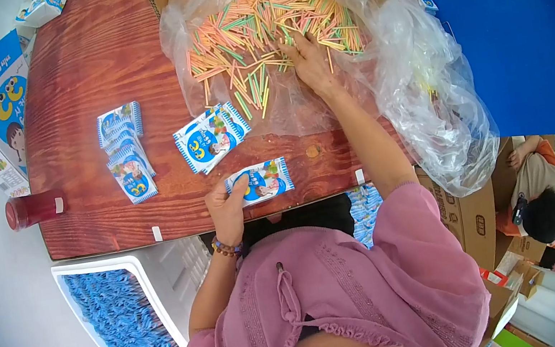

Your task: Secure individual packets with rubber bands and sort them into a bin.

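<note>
My left hand (227,210) pinches a small blue and white sachet (269,181) at the table's near edge, thumb on top. My right hand (311,66) reaches forward into a loose heap of thin pastel sticks (247,29), pink, orange, yellow and green. Its fingers are apart among the sticks, their tips partly hidden. The sticks lie on a clear plastic bag (412,58) that spreads over the table and bunches up on the right. Between my hands rests a small stack of matching sachets (212,139). Farther left is an overlapping row of sachets (125,154).
A red-brown wooden table (72,68) holds a red cylindrical container (36,209) at its left edge. Printed display boxes (0,108) stand beyond. Below left, a white bin (140,268) is full of blue packets. Cardboard boxes (459,217) and another person (539,197) are at right.
</note>
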The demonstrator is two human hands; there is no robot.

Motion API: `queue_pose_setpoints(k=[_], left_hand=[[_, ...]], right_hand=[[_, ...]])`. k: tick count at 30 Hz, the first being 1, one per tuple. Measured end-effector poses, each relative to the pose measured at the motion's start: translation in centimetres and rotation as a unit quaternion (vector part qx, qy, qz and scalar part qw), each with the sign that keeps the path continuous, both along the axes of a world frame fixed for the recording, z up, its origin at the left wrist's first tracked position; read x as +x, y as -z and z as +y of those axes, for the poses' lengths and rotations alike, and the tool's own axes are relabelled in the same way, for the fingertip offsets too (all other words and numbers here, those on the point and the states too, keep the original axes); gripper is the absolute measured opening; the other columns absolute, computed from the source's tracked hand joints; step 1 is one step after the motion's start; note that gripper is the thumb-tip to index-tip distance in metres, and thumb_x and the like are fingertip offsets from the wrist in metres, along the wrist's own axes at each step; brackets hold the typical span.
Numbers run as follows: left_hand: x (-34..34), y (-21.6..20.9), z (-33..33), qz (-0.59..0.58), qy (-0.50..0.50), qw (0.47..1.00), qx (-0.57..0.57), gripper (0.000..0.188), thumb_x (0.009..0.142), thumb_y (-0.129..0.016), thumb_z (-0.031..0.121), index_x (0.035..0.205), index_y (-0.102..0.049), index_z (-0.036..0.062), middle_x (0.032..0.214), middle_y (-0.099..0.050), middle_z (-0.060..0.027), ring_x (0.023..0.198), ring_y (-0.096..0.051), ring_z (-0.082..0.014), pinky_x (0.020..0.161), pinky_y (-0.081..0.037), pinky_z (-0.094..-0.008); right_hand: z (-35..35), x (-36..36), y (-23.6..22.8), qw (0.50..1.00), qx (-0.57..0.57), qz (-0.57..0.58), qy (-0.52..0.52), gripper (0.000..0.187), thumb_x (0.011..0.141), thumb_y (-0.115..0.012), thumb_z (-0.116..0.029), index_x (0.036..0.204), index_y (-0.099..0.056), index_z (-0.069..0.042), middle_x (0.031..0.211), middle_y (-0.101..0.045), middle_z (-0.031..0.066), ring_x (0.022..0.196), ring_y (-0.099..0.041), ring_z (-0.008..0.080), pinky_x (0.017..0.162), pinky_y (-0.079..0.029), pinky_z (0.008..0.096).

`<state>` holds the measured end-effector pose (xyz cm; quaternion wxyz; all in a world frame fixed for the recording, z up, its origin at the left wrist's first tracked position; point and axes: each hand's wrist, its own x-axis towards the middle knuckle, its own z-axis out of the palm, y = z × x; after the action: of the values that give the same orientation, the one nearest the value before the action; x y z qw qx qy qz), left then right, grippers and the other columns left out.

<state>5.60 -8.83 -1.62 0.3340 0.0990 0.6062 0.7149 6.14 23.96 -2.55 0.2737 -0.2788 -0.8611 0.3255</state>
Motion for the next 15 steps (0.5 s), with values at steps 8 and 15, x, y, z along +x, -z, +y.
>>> queue_pose_setpoints(k=[8,15], left_hand=[[0.2,-0.6,0.2,-0.027,-0.010,1.000,0.008,0.011,0.090,-0.061,0.005,0.092,-0.067,-0.0036,0.085,-0.068,-0.0026,0.070,-0.060,-0.0049,0.063,-0.050,-0.0209],[0.1,-0.8,0.4,-0.066,-0.041,0.995,0.056,0.011,0.090,-0.061,0.006,0.093,-0.067,-0.0026,0.086,-0.067,-0.0020,0.073,-0.060,-0.0048,0.066,-0.050,-0.0212]], right_hand=[[1.0,-0.3,1.4,0.988,-0.088,0.125,0.003,0.025,0.094,-0.053,-0.020,0.109,-0.056,0.000,0.097,-0.066,0.0114,0.096,-0.058,0.0238,0.089,-0.043,0.0340],[-1.5,0.8,-0.1,0.988,0.126,-0.068,-0.058,0.018,0.098,-0.045,-0.016,0.107,-0.051,-0.001,0.090,-0.065,0.0078,0.091,-0.059,0.0197,0.094,-0.039,0.0334]])
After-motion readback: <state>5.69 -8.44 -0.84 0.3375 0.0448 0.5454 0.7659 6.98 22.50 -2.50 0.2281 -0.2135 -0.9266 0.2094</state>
